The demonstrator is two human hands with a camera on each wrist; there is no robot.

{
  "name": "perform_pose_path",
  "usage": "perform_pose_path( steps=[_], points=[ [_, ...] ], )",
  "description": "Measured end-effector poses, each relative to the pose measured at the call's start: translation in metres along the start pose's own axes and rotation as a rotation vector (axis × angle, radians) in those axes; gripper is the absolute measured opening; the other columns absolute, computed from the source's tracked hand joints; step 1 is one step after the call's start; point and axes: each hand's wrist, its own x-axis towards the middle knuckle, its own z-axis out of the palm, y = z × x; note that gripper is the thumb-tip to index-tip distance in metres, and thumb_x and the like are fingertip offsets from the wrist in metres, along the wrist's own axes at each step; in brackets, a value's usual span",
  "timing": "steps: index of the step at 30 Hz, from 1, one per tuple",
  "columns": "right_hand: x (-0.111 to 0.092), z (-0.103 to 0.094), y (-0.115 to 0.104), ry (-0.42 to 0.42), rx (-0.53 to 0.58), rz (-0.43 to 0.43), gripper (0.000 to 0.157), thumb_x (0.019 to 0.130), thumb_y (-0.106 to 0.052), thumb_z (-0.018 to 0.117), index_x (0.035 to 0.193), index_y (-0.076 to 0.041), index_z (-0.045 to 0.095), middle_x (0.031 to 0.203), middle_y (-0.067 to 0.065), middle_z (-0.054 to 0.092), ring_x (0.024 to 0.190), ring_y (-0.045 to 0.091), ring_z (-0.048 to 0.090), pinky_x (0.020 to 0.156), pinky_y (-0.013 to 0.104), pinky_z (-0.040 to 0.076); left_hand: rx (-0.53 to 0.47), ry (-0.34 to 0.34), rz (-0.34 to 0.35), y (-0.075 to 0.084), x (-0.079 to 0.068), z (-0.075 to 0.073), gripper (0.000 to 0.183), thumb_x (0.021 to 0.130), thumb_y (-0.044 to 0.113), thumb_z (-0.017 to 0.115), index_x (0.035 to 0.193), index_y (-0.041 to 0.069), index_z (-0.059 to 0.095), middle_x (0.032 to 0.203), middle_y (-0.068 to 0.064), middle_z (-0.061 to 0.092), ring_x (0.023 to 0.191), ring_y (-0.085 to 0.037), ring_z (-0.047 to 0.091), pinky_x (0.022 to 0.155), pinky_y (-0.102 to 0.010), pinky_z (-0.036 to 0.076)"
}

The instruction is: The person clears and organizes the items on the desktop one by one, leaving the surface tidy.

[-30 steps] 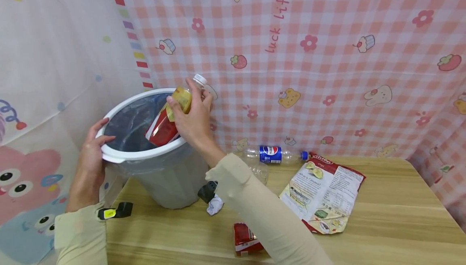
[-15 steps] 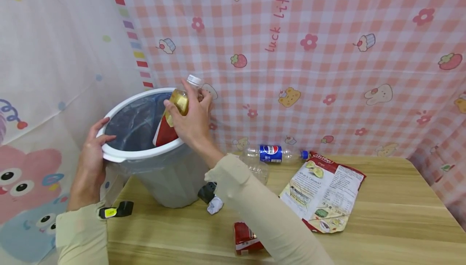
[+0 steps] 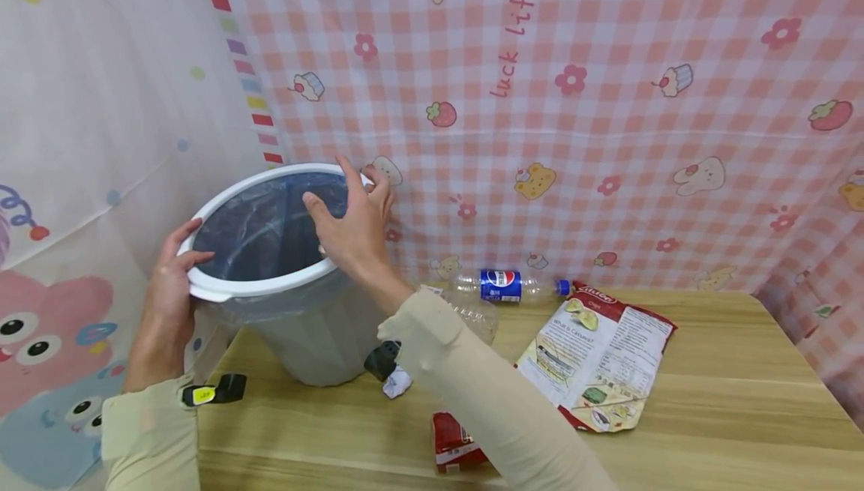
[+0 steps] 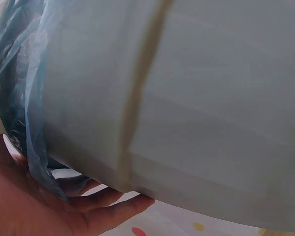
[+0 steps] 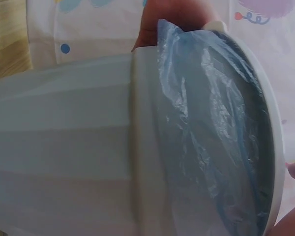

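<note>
L fingers (image 3: 178,238) on wht bin rim (image 3: 270,286)

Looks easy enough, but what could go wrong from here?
The left fingers grip the white rim of the bin, so a hard pull could tip it. The thin liner hangs loosely outside and might snag. The blue-labelled bottle lies on its side; bumped, it may roll.

Bin (image 3: 313,341) left of chip bag (image 3: 601,363)
</note>
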Motion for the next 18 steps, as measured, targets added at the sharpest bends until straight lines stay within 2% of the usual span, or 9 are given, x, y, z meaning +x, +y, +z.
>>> perform_pose_path(
  steps=[6, 13, 18],
  points=[
    [-0.001, -0.006, 0.003, 0.009, 0.090, 0.047, 0.061, 0.093, -0.031, 0.068, 0.148, -0.028, 0.043, 0.148, 0.007, 0.031, 0.137, 0.023, 0.035, 0.109, 0.048, 0.035, -0.015, -0.003, 0.012, -0.003, 0.000, -0.001, 0.057, 0.103, 0.018, 0.041, 0.156, 0.029, 0.027, 0.153, -0.011, 0.021, 0.083, 0.000, 0.062, 0.062, -0.014, 0.049],
    [-0.005, -0.022, 0.007, 0.034, 0.122, 0.035, 0.051, 0.093, -0.028, 0.067, 0.141, -0.023, 0.049, 0.142, 0.009, 0.037, 0.132, 0.024, 0.039, 0.107, 0.040, 0.037, -0.006, -0.008, 0.008, -0.001, 0.001, 0.002, 0.057, 0.102, 0.016, 0.040, 0.156, 0.029, 0.026, 0.157, -0.012, 0.017, 0.082, 0.002, 0.062, 0.061, -0.013, 0.049],
    [-0.009, -0.038, 0.010, 0.039, 0.132, 0.022, 0.048, 0.093, -0.029, 0.066, 0.138, -0.027, 0.051, 0.131, 0.009, 0.040, 0.120, 0.029, 0.046, 0.099, 0.040, 0.042, 0.002, -0.013, 0.000, 0.001, 0.002, 0.002, 0.058, 0.102, 0.015, 0.039, 0.156, 0.030, 0.025, 0.156, -0.012, 0.017, 0.076, 0.001, 0.063, 0.059, -0.014, 0.049]
  ],
)
